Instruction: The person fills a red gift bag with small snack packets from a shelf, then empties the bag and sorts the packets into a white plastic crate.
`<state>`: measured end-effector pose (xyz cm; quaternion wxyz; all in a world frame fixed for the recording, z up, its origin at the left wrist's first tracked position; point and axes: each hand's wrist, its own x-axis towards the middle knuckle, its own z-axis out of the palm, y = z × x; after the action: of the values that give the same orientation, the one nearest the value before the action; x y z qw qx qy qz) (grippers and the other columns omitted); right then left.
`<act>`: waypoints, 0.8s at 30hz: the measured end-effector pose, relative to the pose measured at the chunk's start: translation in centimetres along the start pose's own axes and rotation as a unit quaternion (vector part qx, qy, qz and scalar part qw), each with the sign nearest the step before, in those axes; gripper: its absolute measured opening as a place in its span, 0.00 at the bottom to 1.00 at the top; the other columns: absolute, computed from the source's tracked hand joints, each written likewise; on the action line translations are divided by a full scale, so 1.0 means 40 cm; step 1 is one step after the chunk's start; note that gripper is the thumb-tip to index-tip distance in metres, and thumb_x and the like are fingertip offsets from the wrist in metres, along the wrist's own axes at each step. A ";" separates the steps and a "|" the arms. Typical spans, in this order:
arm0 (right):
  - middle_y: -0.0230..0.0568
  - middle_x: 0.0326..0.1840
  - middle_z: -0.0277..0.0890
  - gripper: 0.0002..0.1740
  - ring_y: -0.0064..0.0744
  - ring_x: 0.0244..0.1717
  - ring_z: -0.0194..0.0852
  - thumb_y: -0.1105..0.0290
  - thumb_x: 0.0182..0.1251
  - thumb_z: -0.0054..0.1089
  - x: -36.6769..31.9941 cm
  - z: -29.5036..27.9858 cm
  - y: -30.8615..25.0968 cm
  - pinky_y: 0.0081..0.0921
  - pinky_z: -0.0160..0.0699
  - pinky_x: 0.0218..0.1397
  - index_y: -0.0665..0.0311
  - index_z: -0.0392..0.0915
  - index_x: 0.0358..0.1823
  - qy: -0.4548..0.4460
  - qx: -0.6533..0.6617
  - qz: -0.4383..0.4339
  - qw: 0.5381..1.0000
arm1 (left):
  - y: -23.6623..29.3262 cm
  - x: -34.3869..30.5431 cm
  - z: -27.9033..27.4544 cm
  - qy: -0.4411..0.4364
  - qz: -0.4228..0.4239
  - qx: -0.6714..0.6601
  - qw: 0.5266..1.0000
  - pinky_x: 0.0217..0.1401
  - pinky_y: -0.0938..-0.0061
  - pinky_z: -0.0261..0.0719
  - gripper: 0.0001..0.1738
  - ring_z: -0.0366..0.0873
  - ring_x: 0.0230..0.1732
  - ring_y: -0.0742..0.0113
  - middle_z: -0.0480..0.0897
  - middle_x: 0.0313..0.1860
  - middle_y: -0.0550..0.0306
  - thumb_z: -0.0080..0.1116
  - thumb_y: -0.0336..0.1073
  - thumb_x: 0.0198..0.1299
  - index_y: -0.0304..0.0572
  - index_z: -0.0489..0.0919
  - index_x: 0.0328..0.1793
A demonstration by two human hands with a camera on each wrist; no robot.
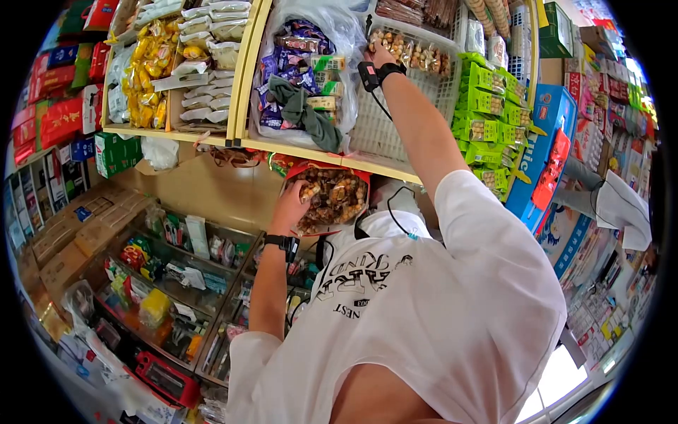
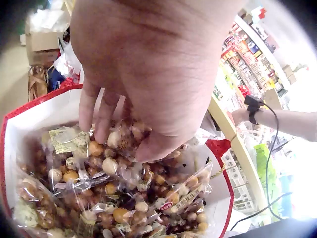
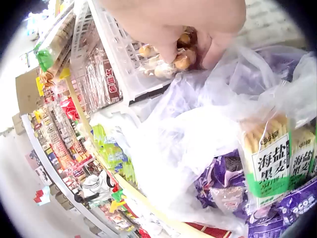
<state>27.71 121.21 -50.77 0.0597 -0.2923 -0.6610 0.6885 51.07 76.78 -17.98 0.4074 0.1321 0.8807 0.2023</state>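
Note:
My left hand [image 1: 289, 210] reaches into a red paper bag [image 2: 42, 99] with a white inside, held against the front of the shelf. Clear packs of round brown and tan snacks [image 2: 119, 198] fill the bag; the thumb and fingers close around a snack pack [image 2: 115, 140] on top. Up on the shelf, my right hand [image 1: 381, 58] is at the far left corner of a white plastic basket [image 1: 374, 134]. Its thumb and fingers pinch a similar snack pack [image 3: 183, 58]. More such packs [image 1: 427, 58] lie in a row along the basket's far end.
Left of the basket, a plastic-lined bin [image 1: 349, 106] holds purple-wrapped sweets [image 1: 296, 35], cracker packs and a dark cloth [image 1: 304, 113]. Green snack packs [image 1: 487, 106] stand right of it. A yellow shelf edge [image 1: 304, 152] runs above the bag. Glass cases [image 1: 176, 275] stand lower left.

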 end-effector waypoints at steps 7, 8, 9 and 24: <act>0.44 0.62 0.78 0.28 0.51 0.57 0.77 0.64 0.72 0.59 -0.148 0.000 -0.256 0.38 0.76 0.61 0.57 0.63 0.71 -0.019 -0.537 0.073 0.840 | -0.014 -0.005 0.014 0.017 -0.005 -0.022 1.000 0.55 0.53 0.79 0.28 0.78 0.57 0.43 0.77 0.61 0.48 0.66 0.37 0.59 0.53 0.71 0.67; 0.52 0.64 0.76 0.29 0.48 0.64 0.76 0.54 0.74 0.55 -0.191 0.016 -0.302 0.40 0.72 0.66 0.52 0.67 0.73 -0.008 -0.503 0.063 0.862 | -0.022 -0.001 0.021 0.036 0.024 -0.031 0.999 0.55 0.53 0.79 0.29 0.78 0.57 0.42 0.78 0.60 0.46 0.66 0.37 0.59 0.53 0.71 0.67; 0.50 0.58 0.80 0.29 0.47 0.57 0.80 0.56 0.72 0.59 -0.159 -0.009 -0.267 0.40 0.76 0.60 0.55 0.67 0.71 -0.026 -0.332 0.076 0.940 | -0.037 0.002 0.029 0.056 0.051 -0.040 0.996 0.55 0.52 0.78 0.29 0.78 0.57 0.40 0.78 0.60 0.45 0.66 0.37 0.59 0.53 0.71 0.67; 0.48 0.66 0.74 0.31 0.39 0.58 0.75 0.51 0.78 0.51 -1.054 0.152 -0.638 0.43 0.75 0.64 0.60 0.59 0.74 -0.239 0.305 0.268 0.882 | 0.082 -0.112 -0.132 0.309 0.164 -0.110 0.930 0.62 0.58 0.76 0.28 0.78 0.61 0.44 0.80 0.61 0.42 0.61 0.43 0.67 0.41 0.71 0.70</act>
<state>51.66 99.16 -13.27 -0.2011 -0.2523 -0.3086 0.8948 50.07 76.58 -10.40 0.0887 0.1597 0.9013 0.3928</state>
